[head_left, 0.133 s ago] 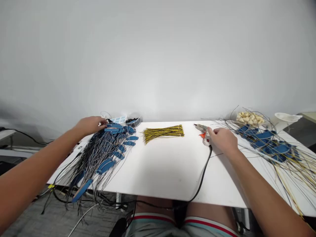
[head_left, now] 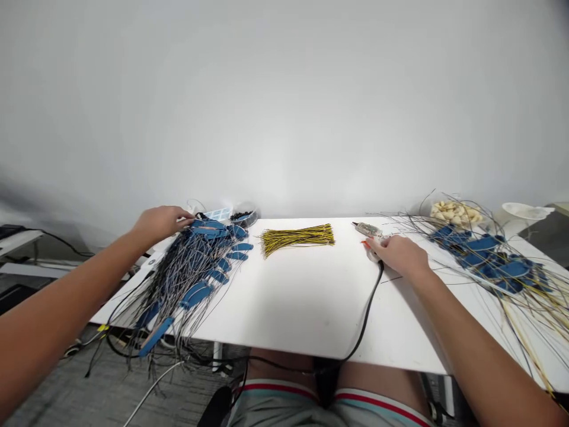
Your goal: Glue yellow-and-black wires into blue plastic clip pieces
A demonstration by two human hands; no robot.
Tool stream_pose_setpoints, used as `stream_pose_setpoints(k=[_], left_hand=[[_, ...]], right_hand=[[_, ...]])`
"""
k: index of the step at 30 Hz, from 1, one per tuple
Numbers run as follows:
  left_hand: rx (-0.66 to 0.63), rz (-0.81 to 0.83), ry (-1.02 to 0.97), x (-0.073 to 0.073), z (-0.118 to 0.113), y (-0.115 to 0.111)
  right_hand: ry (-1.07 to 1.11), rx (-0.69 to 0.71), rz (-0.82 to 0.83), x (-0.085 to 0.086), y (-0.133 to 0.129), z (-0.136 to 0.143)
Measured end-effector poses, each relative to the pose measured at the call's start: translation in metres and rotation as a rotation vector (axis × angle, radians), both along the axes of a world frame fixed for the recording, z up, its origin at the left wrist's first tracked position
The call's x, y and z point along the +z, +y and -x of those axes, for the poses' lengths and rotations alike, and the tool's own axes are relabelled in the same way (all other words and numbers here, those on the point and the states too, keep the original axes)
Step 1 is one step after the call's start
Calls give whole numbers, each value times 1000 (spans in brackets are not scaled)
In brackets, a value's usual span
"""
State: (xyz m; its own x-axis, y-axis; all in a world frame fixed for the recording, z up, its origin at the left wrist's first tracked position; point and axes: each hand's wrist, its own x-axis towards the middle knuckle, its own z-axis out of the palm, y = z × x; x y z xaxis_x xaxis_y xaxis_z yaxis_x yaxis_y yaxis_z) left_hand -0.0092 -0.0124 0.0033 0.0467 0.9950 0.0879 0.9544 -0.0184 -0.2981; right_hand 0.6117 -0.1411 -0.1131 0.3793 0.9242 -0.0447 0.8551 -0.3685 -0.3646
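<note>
My left hand [head_left: 165,222] is at the top of a heap of blue pieces with dark wires [head_left: 186,255], its fingers pinched at the edge of a blue piece [head_left: 208,228]. On the right side of the table, my right hand [head_left: 402,254] is closed on a glue gun [head_left: 370,231] with an orange trigger and a black cord; its nozzle points to the back left. Between the hands lies a bundle of yellow and black wires [head_left: 297,237], touched by neither.
A white table [head_left: 293,308] stands against the wall. Round tub of black parts [head_left: 243,216] at back left. At right are more blue pieces with wires [head_left: 484,255], a container of pale pieces [head_left: 457,212] and a white cup [head_left: 524,212]. The black cord [head_left: 368,314] hangs over the front edge.
The fingers of my right hand have shifted down around the glue gun's handle. My left hand's fingers are drawn closer together at the blue piece. The whole view has shifted slightly.
</note>
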Motion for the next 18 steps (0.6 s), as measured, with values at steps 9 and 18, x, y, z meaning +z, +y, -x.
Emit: stream_pose_setpoints(k=[9, 18], left_hand=[[3, -86, 41, 40, 19, -21], [-187, -100, 25, 5, -6, -51]], right_hand=[[31, 14, 15, 0, -2, 5], [292, -62, -158, -4, -3, 14]])
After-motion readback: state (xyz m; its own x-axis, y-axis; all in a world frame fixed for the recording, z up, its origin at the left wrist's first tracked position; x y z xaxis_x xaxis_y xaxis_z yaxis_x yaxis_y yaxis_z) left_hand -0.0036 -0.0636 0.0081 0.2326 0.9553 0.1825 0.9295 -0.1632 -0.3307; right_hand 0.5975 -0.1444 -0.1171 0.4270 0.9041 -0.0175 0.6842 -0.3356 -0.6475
